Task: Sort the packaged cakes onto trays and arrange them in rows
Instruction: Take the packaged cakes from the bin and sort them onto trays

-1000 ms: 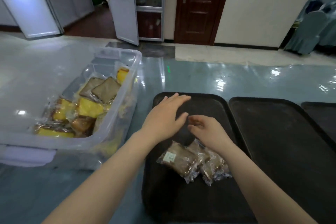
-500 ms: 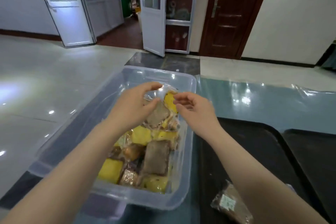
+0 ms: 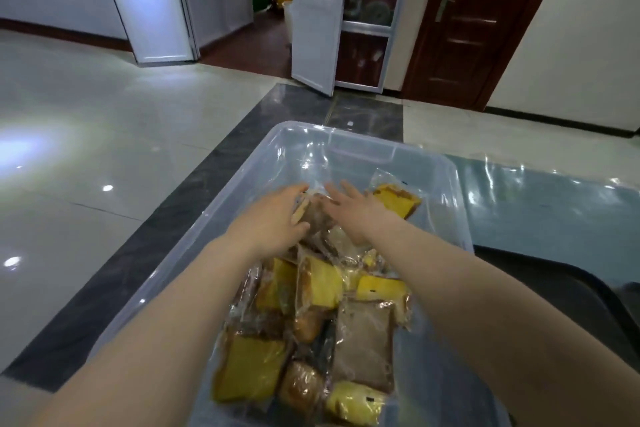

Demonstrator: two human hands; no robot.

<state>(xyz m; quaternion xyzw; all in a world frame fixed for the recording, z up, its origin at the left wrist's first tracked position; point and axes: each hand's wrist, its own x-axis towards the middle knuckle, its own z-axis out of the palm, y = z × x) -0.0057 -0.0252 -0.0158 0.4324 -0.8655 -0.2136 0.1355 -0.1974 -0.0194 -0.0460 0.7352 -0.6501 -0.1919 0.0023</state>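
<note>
Head view, left hand and right hand both in a clear plastic bin, fingers curled onto one brown packaged cake between them, glossy wrapper, yellow packaged cakes heaped just nearer than that grip, black tray off to its right.

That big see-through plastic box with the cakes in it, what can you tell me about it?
The clear plastic bin is a deep rectangular tub with rounded corners, a rolled rim and no lid. It sits on the blue table, beside a dark tray to its right. Inside lie wrapped cakes, yellow and brown, heaped toward its near end; the far end is bare. Both hands reach in: the left hand and right hand meet over a brown cake.
</note>
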